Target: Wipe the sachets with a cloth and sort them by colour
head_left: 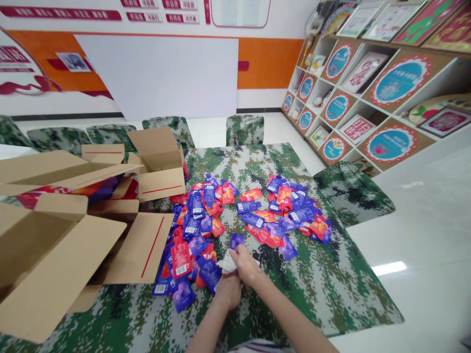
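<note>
Low over the near middle of the table, my two hands are close together. My right hand (247, 264) has its fingers closed on a blue-purple sachet (237, 239), which sticks out beyond the fingertips. Just below it, my left hand (230, 290) is closed around a crumpled white cloth or tissue (227, 264); most of its fingers are hidden. A pile of red and blue sachets (192, 225) spreads to the left of my hands. Another pile of similar sachets (294, 208) lies beyond and to the right.
Open cardboard boxes (152, 245) crowd the left side, one holding red and purple packaging (99, 189). A camouflage cloth (324, 289) covers the table. Chairs (245, 130) in matching covers stand along the far and right sides. Shelves (362, 105) with framed pictures line the right wall.
</note>
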The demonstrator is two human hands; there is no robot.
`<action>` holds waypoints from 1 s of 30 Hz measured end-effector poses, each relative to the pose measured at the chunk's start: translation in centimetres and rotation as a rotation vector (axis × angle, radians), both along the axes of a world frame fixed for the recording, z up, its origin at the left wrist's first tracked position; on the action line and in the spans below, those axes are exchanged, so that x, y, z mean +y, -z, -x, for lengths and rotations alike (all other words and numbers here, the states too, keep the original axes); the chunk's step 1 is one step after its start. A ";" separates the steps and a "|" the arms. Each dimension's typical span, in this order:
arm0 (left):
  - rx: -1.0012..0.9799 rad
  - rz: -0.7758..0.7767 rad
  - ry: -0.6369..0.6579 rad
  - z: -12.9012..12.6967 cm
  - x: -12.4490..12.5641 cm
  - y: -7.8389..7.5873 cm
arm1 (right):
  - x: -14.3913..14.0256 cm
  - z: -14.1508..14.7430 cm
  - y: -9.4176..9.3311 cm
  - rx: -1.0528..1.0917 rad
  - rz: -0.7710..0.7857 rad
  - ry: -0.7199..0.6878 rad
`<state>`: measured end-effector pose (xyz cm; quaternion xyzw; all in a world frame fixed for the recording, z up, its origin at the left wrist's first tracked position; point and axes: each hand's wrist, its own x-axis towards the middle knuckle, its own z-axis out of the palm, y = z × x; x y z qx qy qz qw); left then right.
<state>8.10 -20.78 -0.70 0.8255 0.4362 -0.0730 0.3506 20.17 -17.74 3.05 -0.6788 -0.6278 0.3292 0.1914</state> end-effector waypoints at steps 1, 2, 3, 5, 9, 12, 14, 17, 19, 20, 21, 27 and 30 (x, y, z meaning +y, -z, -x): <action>-0.007 0.002 0.003 0.1 -0.1 0.2 | -0.1 0.2 0.4 -0.007 0.007 -0.021; -0.012 -0.006 0.006 0.2 -0.1 0.4 | -0.1 0.1 0.7 -0.024 0.006 -0.057; -0.012 -0.020 0.009 0.3 -0.1 0.6 | 0.2 0.0 1.0 -0.047 0.000 -0.099; -0.006 -0.054 0.015 0.3 0.0 0.9 | 1.3 -0.4 1.3 -0.098 -0.003 -0.156; 0.007 -0.094 0.049 0.2 0.4 1.3 | 4.5 -1.0 1.7 -0.190 0.032 -0.172; 0.020 -0.128 0.082 0.2 0.6 1.2 | 6.5 -1.2 1.9 -0.232 0.001 -0.188; 0.029 -0.158 0.093 0.1 0.7 0.9 | 7.9 -1.7 1.9 -0.255 -0.026 -0.174; 0.042 -0.167 0.099 0.0 0.8 0.4 | 9.9 -2.7 1.4 -0.277 -0.014 -0.144; 0.033 -0.148 0.097 0.0 0.9 0.2 | 10.6 -3.2 0.8 -0.284 -0.011 -0.136; 0.020 -0.137 0.094 0.0 0.9 0.1 | 10.5 -3.3 0.5 -0.280 -0.030 -0.139; 0.006 -0.125 0.088 0.0 1.0 0.1 | 10.0 -3.4 0.2 -0.269 -0.058 -0.144; -0.013 0.011 -0.005 0.1 0.8 0.4 | 2.7 -1.5 0.2 -0.173 -0.107 -0.190; -0.024 0.062 -0.024 0.1 0.7 0.4 | 0.5 -0.6 1.1 -0.144 -0.082 -0.229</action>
